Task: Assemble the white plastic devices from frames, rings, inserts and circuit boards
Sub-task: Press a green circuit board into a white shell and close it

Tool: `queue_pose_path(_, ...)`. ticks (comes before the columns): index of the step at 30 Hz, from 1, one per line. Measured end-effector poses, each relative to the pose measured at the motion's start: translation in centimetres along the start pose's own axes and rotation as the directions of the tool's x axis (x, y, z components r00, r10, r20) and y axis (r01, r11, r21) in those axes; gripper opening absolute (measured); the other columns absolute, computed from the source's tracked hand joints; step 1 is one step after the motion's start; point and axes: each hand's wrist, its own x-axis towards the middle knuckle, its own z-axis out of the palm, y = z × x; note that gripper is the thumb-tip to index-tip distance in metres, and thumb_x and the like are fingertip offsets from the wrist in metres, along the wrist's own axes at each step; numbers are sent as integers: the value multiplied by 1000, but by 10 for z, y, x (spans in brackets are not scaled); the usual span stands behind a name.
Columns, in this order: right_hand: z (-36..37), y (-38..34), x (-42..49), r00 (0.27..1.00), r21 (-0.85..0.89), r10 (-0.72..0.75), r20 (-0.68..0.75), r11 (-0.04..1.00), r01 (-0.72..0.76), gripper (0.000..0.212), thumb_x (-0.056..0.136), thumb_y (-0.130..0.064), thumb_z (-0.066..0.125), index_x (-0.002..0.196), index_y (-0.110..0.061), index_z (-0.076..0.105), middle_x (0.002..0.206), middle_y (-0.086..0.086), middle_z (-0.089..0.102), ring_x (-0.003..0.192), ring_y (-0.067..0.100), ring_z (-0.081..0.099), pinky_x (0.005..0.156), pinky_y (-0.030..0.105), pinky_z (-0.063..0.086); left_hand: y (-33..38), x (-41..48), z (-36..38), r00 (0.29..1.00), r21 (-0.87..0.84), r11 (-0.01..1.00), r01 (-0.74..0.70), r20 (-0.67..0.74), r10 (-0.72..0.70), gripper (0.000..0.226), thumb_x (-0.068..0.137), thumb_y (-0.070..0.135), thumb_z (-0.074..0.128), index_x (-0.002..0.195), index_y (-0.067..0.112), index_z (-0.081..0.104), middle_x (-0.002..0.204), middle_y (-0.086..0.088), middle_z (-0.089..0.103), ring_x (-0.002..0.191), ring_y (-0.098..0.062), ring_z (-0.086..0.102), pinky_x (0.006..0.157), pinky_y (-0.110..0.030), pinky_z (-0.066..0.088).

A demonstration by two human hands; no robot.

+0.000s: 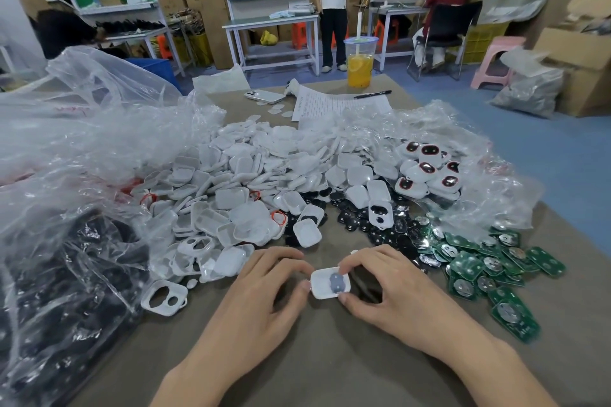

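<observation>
A white plastic frame (pixel 325 284) with a grey insert in its middle sits just above the table between my hands. My left hand (pixel 264 291) pinches its left edge. My right hand (pixel 386 284) pinches its right side, fingers on the top edge and thumb at the bottom corner. Behind them lies a big heap of white frames (pixel 251 182). Black inserts (pixel 357 221) are spread mid-table, green circuit boards (pixel 482 268) are piled at the right, and assembled devices with red rings (pixel 429 168) lie on plastic at the back right.
A loose white frame with two holes (pixel 164 297) lies left of my hands. Clear bags (pixel 66 241) with dark parts fill the left. At the table's far end are a phone (pixel 264 96), papers with a pen (pixel 372 95) and a drink cup (pixel 360 63). People stand and sit beyond.
</observation>
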Motion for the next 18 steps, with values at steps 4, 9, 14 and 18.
queue_pose_path(4, -1, -1, 0, 1000, 0, -9, 2, 1000, 9, 20, 86, -58, 58, 101, -47, 49, 112, -34, 57, 119, -7, 43, 98, 12, 35, 1, -1, 1, 1000, 13, 1000, -11, 17, 11, 18, 98, 44, 49, 107, 40, 64, 123, 28, 51, 121, 1, 47, 98, -13, 36)
queue_pose_path(9, -2, -3, 1, 1000, -8, -20, 11, 1000, 20, 17, 86, -56, 58, 96, -43, 52, 112, -32, 58, 117, -6, 44, 102, 13, 33, 3, -1, 0, 1000, 10, 1000, -16, 14, 16, 20, 97, 45, 49, 102, 39, 69, 121, 25, 54, 121, 2, 47, 98, -15, 37)
queue_pose_path(14, -3, -5, 1, 1000, -9, -20, 0, 1000, 20, 17, 86, -53, 59, 97, -40, 56, 111, -32, 59, 116, -6, 44, 100, 13, 33, 2, 1, 0, 1000, 20, 1000, 2, -31, -1, 21, 98, 45, 49, 104, 40, 69, 119, 26, 54, 120, 1, 48, 99, -15, 36)
queue_pose_path(18, -3, -5, 1, 1000, -17, -12, 4, 1000, 12, 20, 87, -53, 58, 104, -43, 56, 110, -35, 56, 116, -10, 41, 98, 9, 31, -3, 4, 2, 992, 14, 998, 55, -111, -53, 15, 99, 30, 58, 107, 37, 68, 117, 26, 55, 116, -2, 49, 99, -22, 38)
